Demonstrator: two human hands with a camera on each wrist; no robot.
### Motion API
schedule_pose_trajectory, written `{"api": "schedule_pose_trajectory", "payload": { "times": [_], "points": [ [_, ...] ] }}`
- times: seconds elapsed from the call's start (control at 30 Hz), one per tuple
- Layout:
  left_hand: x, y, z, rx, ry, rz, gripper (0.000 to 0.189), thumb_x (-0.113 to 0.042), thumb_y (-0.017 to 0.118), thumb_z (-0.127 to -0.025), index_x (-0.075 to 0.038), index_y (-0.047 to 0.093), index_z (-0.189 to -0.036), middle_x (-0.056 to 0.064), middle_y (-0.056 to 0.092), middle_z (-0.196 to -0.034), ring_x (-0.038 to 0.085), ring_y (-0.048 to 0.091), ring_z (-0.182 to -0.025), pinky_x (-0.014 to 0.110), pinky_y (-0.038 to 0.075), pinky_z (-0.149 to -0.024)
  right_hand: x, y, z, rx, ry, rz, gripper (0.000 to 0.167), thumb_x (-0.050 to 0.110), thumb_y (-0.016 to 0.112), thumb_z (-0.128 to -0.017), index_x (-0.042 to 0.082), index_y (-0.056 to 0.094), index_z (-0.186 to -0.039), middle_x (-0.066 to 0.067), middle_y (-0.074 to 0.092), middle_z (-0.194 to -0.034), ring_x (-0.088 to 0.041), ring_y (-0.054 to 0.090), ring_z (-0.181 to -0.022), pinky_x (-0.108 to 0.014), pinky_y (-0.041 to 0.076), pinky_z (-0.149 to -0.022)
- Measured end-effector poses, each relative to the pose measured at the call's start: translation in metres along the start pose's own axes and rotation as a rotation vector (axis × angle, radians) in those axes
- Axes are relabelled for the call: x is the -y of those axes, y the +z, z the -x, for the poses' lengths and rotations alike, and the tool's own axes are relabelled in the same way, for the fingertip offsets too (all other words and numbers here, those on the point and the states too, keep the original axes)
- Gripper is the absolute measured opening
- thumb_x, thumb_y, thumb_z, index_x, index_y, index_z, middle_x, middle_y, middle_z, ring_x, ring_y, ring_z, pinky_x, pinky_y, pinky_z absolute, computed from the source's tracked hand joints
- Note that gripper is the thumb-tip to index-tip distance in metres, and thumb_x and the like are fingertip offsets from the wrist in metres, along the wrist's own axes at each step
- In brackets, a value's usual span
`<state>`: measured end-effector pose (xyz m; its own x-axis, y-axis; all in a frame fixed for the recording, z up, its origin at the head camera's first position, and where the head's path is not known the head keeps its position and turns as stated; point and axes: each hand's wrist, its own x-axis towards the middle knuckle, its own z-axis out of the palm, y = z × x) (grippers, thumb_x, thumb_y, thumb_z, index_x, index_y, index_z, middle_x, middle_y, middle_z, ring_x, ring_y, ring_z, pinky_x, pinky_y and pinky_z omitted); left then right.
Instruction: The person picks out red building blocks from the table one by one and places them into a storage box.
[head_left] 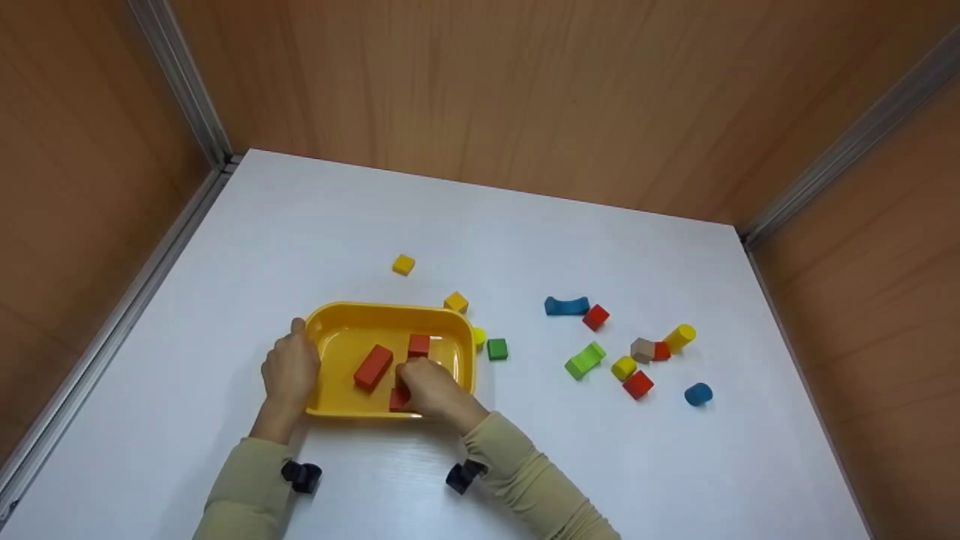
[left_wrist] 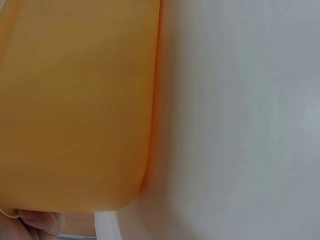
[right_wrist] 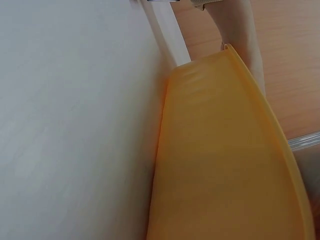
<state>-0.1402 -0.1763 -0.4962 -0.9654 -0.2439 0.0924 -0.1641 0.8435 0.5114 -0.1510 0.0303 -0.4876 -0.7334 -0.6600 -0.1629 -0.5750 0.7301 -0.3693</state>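
A yellow plastic tray [head_left: 337,405] lies on the white table, with red blocks inside, among them a long one [head_left: 373,367] and a smaller one [head_left: 418,345]. My left hand [head_left: 291,369] grips the tray's left rim; in the left wrist view its curled fingers [left_wrist: 42,222] show under the rim. Reaching over the near right side, my right hand [head_left: 435,386] is inside the tray, its fingers pinching a red block [head_left: 400,401] that they partly hide. The right wrist view shows the tray's outer wall [right_wrist: 215,145] but not the right fingers.
Just beyond the tray lie yellow cubes [head_left: 403,265], and a green cube [head_left: 497,349] sits to its right. Farther right are scattered blocks, including a blue arch [head_left: 567,306], a light green piece [head_left: 585,360] and a blue cylinder [head_left: 698,394]. Wooden panels [head_left: 480,97] enclose the table.
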Motion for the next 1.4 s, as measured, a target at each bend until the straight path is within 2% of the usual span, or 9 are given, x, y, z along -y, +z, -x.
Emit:
{"api": "schedule_pose_trajectory", "payload": {
  "times": [0.27,0.47,0.77,1.03,1.27,1.4],
  "points": [
    [-0.001,-0.001,-0.001,0.002,-0.002,0.004,0.017,0.0,0.043,-0.086,0.008,0.042,-0.101,0.021,0.053,-0.069,0.029,0.052,-0.052,0.038,0.041,-0.042,-0.002,0.002,-0.001,0.016,0.036,-0.043,0.018,0.019,0.071,-0.075,0.01,0.06,-0.087,0.004,0.052,-0.071,-0.008,0.047,-0.064,-0.017,0.04,-0.057],
    [-0.001,-0.001,-0.001,0.012,-0.01,0.006,0.017,0.0,0.043,-0.086,0.007,0.042,-0.101,0.021,0.054,-0.069,0.029,0.052,-0.053,0.039,0.042,-0.043,-0.004,-0.001,0.004,0.007,0.045,-0.087,0.024,0.023,0.07,-0.075,0.009,0.061,-0.093,0.002,0.057,-0.079,-0.008,0.049,-0.069,-0.018,0.042,-0.061],
    [-0.001,0.0,-0.001,0.02,-0.022,-0.003,0.02,0.0,0.042,-0.087,0.008,0.042,-0.105,0.02,0.053,-0.069,0.028,0.052,-0.052,0.04,0.044,-0.045,-0.007,-0.011,0.016,-0.079,-0.009,-0.149,0.023,0.022,0.067,-0.079,0.005,0.062,-0.094,-0.002,0.057,-0.077,-0.009,0.049,-0.068,-0.017,0.041,-0.06],
    [0.0,0.001,0.0,0.023,-0.021,-0.01,0.017,-0.001,0.042,-0.088,0.007,0.041,-0.103,0.019,0.053,-0.069,0.027,0.052,-0.053,0.038,0.043,-0.044,-0.013,-0.022,0.028,-0.146,0.033,-0.241,0.024,0.02,0.067,-0.078,0.005,0.062,-0.096,-0.002,0.058,-0.082,-0.009,0.049,-0.071,-0.016,0.042,-0.064],
    [0.0,0.0,-0.001,0.039,-0.031,-0.009,0.02,-0.001,0.042,-0.088,0.007,0.041,-0.106,0.019,0.053,-0.071,0.026,0.05,-0.053,0.038,0.043,-0.046,-0.023,-0.032,0.041,-0.249,0.031,-0.26,0.017,0.017,0.067,-0.078,0.006,0.062,-0.091,0.002,0.056,-0.077,-0.011,0.051,-0.068,-0.016,0.042,-0.061],
    [0.0,-0.001,-0.001,0.044,-0.035,-0.009,0.02,-0.001,0.041,-0.088,0.007,0.04,-0.106,0.02,0.053,-0.071,0.027,0.051,-0.054,0.038,0.043,-0.045,-0.032,-0.036,0.048,-0.278,0.047,-0.271,0.018,0.016,0.066,-0.079,0.005,0.062,-0.093,0.0,0.057,-0.079,-0.015,0.053,-0.07,-0.016,0.043,-0.062]
  ]
}}
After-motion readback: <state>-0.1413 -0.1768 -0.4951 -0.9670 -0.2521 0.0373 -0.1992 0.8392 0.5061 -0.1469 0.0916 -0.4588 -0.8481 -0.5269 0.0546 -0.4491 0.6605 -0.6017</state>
